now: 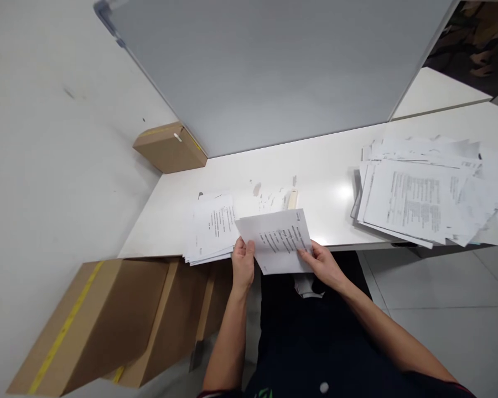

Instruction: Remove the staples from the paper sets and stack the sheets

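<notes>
A printed sheet of paper (274, 237) is held up between my two hands, just over the near edge of the table; whether it is one sheet or a few I cannot tell. My left hand (243, 262) is closed on its left edge, thumb on top. The fingers of my right hand (321, 264) pinch its right edge, thumb over the print. Close beside my left hand lies a small stack of printed papers (209, 226), slightly overhanging the table edge. Behind the held paper, a small cream-coloured block (292, 199) rests on the table, partly hidden.
A large, untidy pile of papers (415, 193) covers the right side of the white table (323, 166). At the back left sits a cardboard box (170, 148). Several larger cartons (108, 309) stand below on the left. A grey-white board (274, 72) rises behind the table.
</notes>
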`<state>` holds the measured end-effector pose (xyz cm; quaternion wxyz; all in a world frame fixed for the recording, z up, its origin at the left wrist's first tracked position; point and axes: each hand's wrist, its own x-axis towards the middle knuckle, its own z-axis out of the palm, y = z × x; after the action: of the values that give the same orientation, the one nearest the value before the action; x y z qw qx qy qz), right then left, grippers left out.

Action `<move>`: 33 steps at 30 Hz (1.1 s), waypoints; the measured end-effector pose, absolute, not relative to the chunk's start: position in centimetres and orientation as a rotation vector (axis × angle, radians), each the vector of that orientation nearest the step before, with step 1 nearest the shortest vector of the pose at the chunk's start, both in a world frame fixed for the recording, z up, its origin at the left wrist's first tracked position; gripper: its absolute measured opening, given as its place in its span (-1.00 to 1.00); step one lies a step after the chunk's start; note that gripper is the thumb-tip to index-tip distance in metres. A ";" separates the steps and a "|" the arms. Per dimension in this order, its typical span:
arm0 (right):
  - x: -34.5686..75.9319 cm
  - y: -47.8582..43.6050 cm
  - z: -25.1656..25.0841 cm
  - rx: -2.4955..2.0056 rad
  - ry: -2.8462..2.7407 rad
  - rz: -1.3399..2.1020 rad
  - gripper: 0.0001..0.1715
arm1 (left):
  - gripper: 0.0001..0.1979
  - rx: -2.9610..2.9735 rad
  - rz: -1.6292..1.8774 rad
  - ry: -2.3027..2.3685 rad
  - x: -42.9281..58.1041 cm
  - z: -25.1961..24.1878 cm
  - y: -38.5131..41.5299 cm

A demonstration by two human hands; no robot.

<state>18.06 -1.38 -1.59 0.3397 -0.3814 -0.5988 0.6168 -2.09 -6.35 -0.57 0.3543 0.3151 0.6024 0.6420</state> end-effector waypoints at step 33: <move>20.8 3.9 11.9 -1.138 -2.865 -0.168 -0.65 | -0.56 1.465 1.320 1.714 -1.3 -0.6 -2.9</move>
<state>20.77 3.92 11.91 0.0270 -0.3684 -0.9277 -0.0544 -1.30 -2.88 -0.56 0.2615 0.5412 0.6332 0.4877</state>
